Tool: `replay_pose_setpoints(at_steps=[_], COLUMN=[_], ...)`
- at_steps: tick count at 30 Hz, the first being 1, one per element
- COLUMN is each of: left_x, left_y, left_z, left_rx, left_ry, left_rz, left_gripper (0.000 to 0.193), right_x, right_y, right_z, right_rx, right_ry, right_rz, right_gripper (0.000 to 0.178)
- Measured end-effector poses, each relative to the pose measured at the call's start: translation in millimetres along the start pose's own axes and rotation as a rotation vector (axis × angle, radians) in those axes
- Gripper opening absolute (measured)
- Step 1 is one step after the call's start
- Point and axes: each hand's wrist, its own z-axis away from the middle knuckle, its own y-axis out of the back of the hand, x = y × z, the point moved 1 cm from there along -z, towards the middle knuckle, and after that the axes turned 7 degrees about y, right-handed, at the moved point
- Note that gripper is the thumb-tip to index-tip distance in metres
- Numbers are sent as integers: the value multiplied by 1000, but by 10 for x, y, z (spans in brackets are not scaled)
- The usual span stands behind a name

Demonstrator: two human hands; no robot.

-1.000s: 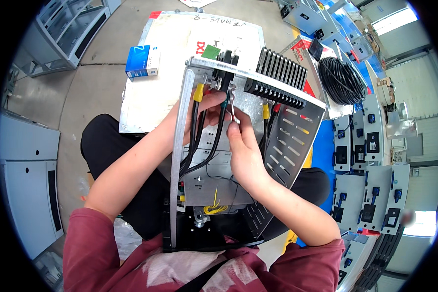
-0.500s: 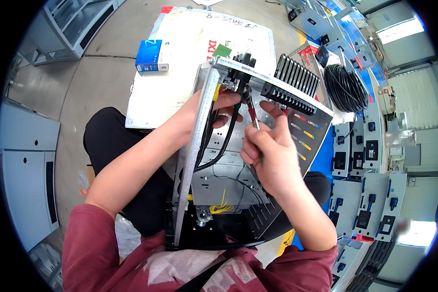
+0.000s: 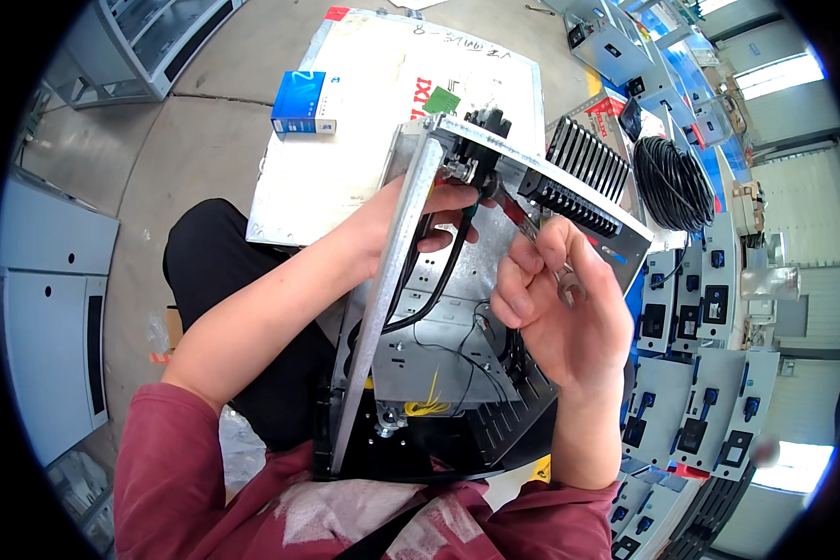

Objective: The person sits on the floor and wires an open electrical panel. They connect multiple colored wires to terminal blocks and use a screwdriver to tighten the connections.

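Observation:
An open metal enclosure [image 3: 397,280] stands tilted between my legs, with black cables [image 3: 446,285] inside. My left hand [image 3: 415,219] reaches in past its edge, fingers closed about the cable just under a black switch block [image 3: 482,149]. My right hand [image 3: 574,299] grips a slim metal wrench [image 3: 530,226], with a ring-shaped end showing by the palm. The wrench's far end reaches the terminals under the switch block; its exact contact is hidden. To the right of it, a black terminal strip [image 3: 569,201] is fixed to the panel.
Behind the enclosure lies a white board [image 3: 345,177] carrying a blue box [image 3: 301,103]. A coil of black cable [image 3: 672,182] sits at the right, near rows of grey panels [image 3: 705,392]. Yellow wire [image 3: 427,407] and thin black leads lie inside the enclosure. Grey cabinets [image 3: 51,345] stand left.
My right hand has turned, palm more in view, and shifted right with the wrench. My left hand keeps its place at the cable. The whole view has moved slightly.

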Motion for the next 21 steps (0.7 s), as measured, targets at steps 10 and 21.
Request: replay_pose_setpoints(at_steps=[10, 21], left_x=[-24, -47], left_y=[23, 10], left_z=[9, 14], left_rx=[-4, 67], left_ry=[12, 24], left_rz=[-19, -9], left_gripper=[33, 24], right_x=[224, 608], right_y=[33, 207], right_z=[300, 238], right_rx=[34, 145], right_ry=[-163, -233], right_rz=[645, 475], right_gripper=[38, 18])
